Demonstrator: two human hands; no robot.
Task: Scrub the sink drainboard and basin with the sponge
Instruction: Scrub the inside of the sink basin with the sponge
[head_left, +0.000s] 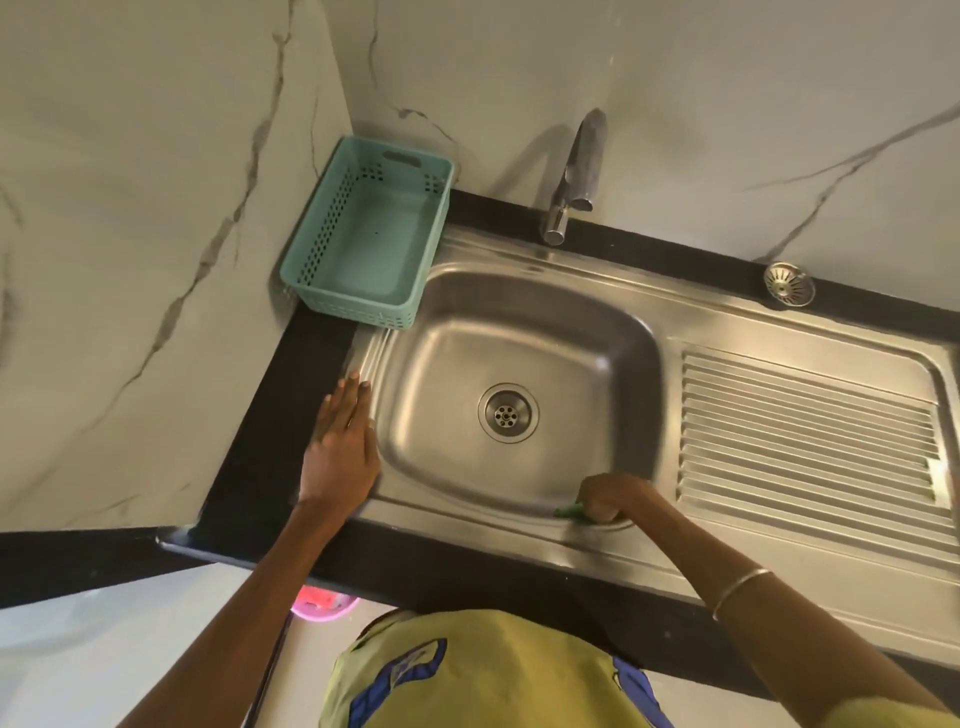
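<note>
A stainless steel sink fills the counter, with a square basin (587, 332) and a round drain (508, 413) in its middle. The ribbed drainboard (810, 431) lies to the right of the basin. My right hand (610, 498) is closed over a green sponge (570, 512), pressing it on the basin's near rim at the front right corner. Only a green edge of the sponge shows under the fingers. My left hand (340, 447) lies flat, fingers together, on the sink's left rim and the black counter.
A teal plastic basket (332, 228) stands at the back left corner, overlapping the sink rim. A chrome tap (576, 176) rises behind the basin. A metal drain strainer (788, 283) sits on the black counter (270, 441) at the back right. Marble walls close the left and back.
</note>
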